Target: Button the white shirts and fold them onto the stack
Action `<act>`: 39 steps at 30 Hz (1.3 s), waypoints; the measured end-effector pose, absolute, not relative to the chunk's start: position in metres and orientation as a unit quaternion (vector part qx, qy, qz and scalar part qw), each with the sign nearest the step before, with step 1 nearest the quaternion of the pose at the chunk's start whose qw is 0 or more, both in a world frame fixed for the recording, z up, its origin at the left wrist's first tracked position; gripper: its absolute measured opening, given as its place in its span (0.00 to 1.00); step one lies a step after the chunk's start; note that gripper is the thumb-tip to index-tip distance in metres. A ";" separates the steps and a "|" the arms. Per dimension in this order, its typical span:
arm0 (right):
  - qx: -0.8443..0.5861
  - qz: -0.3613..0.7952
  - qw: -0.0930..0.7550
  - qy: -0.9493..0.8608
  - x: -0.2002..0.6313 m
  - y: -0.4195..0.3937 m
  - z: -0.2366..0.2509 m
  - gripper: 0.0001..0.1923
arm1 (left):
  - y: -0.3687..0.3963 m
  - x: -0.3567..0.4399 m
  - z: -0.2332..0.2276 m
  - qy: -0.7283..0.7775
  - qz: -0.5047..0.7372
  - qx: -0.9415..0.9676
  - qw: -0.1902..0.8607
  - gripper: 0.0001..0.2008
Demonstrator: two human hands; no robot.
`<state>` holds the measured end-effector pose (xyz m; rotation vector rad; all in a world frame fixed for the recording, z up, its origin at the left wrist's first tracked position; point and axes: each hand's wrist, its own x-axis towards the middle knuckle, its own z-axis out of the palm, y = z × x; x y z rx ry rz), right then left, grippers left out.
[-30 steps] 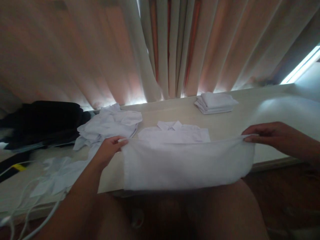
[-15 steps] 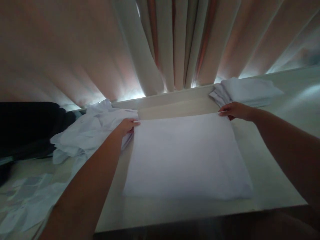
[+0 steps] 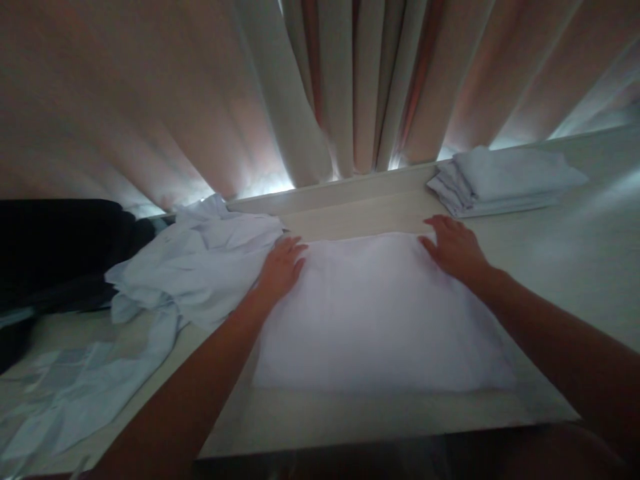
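Step in hand, apparently smoothing: white, roughly rectangular cloth (image 3: 380,327) flat on the pale, smooth tabletop (image 3: 320,420).
We hold our bare left hand (image 3: 283,268) and bare right hand (image 3: 456,250) at its far corners, fingers apart, pinching nothing; next move likely calls for light, even pressure.

No text, label, brand, number or sign can be read here.
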<state>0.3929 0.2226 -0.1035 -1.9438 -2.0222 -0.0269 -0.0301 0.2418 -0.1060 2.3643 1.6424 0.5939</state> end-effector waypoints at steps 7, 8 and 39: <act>-0.612 -0.045 0.036 -0.789 0.306 0.076 -0.154 0.38 | 0.149 -0.022 -0.148 0.546 0.007 0.838 0.006 0.30; -0.608 -0.037 0.036 -0.792 0.305 0.066 -0.161 0.38 | 0.139 -0.025 -0.151 0.552 0.010 0.834 -0.001 0.30; -0.446 0.179 0.139 -0.866 0.119 -0.096 -0.157 0.31 | -0.017 -0.079 -0.055 0.727 0.272 0.464 0.427 0.12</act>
